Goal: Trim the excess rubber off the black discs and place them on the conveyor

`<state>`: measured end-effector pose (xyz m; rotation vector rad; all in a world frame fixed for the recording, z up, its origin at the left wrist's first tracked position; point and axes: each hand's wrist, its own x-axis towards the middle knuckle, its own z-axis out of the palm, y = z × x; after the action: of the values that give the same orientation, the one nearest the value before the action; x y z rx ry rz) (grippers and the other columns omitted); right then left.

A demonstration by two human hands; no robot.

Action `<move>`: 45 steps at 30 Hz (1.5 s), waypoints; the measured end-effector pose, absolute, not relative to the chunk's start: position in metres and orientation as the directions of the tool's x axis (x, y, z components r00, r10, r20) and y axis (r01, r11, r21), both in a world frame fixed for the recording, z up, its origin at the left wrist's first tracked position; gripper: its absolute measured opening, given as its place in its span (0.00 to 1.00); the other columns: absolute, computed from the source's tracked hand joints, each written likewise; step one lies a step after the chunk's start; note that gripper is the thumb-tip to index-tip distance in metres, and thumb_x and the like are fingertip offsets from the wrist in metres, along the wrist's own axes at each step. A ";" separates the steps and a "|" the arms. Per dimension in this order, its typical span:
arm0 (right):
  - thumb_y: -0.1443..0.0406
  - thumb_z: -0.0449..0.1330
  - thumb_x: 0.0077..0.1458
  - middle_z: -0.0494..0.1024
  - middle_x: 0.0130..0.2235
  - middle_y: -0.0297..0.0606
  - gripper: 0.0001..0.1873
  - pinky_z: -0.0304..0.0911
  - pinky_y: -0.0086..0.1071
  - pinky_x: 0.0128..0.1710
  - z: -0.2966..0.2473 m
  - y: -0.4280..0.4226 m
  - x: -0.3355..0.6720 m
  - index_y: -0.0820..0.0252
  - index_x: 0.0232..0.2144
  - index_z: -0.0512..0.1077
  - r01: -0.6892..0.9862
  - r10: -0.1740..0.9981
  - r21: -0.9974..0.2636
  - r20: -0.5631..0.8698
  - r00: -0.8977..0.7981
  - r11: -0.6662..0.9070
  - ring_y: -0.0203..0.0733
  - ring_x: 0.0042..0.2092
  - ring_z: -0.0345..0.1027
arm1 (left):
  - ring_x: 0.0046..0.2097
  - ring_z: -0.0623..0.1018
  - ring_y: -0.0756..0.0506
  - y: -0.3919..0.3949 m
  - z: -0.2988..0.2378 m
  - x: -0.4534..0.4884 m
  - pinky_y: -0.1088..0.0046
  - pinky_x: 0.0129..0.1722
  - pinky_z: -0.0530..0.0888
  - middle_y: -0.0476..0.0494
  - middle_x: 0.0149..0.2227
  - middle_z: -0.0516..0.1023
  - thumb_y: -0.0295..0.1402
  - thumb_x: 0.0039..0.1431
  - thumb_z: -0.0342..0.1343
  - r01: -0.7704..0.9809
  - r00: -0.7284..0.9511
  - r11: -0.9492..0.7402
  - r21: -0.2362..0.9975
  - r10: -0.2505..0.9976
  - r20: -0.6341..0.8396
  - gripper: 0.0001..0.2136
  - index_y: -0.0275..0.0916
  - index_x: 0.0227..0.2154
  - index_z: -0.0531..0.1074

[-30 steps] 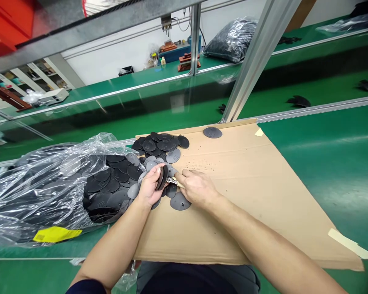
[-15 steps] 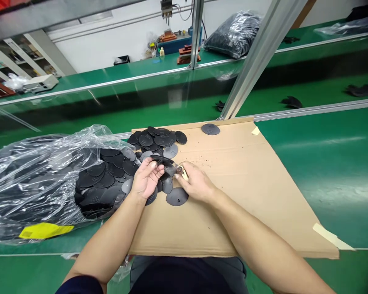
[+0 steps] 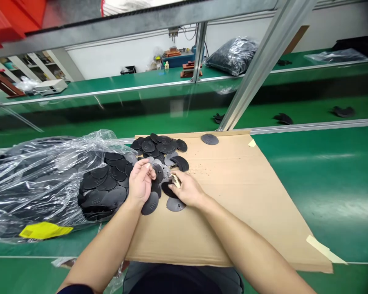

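My left hand point(image 3: 142, 180) is loosely curled with its fingers partly apart, and I see nothing held in it. Just past its fingertips is a dark oval disc point(image 3: 158, 173) among other discs. My right hand point(image 3: 187, 188) is closed around small pliers or cutters with cream handles point(image 3: 176, 180); their metal jaws point left over the discs. A black curved disc point(image 3: 180, 163), smeared by motion, is just beyond the right hand, apart from both hands. Closer to me, a grey oval disc point(image 3: 176, 204) lies on the cardboard point(image 3: 227, 212).
A heap of black discs point(image 3: 164, 147) sits at the cardboard's far left. Left of it, a clear plastic bag point(image 3: 49, 183) spills more discs. One disc point(image 3: 209, 139) lies alone at the back. A metal post point(image 3: 257, 69) rises behind the cardboard, and dark crumbs dot its surface.
The black disc has left my left hand and is now to its right, beyond my right hand. My left hand has drawn back slightly. The view has tilted upward.
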<state>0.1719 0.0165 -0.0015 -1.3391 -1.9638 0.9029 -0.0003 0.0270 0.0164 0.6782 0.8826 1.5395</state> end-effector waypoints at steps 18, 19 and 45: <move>0.62 0.68 0.31 0.67 0.25 0.25 0.22 0.62 0.29 0.31 -0.012 0.062 0.232 0.61 0.33 0.68 -0.426 0.897 -0.891 -0.053 0.439 0.156 0.31 0.27 0.63 | 0.46 0.72 0.35 0.109 0.030 0.068 0.60 0.53 0.63 0.45 0.29 0.70 0.17 0.27 0.68 0.438 0.378 -0.305 0.846 0.916 0.135 0.19 0.42 0.26 0.74; 0.63 0.69 0.31 0.68 0.26 0.26 0.23 0.63 0.30 0.32 -0.011 0.061 0.231 0.61 0.34 0.69 -0.442 0.905 -0.883 -0.053 0.423 0.155 0.32 0.27 0.64 | 0.45 0.73 0.37 0.105 0.031 0.066 0.61 0.51 0.65 0.45 0.29 0.70 0.19 0.29 0.68 0.398 0.323 -0.291 0.870 0.932 0.165 0.18 0.42 0.27 0.74; 0.57 0.68 0.43 0.67 0.26 0.29 0.17 0.61 0.29 0.29 -0.012 0.026 0.193 0.60 0.32 0.70 -0.139 0.992 -0.988 0.049 0.115 0.065 0.33 0.27 0.60 | 0.42 0.78 0.42 0.022 -0.023 0.051 0.64 0.46 0.74 0.40 0.39 0.80 0.37 0.47 0.66 -0.216 -0.020 0.037 0.976 0.999 -0.043 0.18 0.34 0.40 0.75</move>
<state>0.1926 0.0258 -0.0123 -1.1136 -1.0498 1.1508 0.0510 0.0221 -0.0229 1.0071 1.0839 1.2929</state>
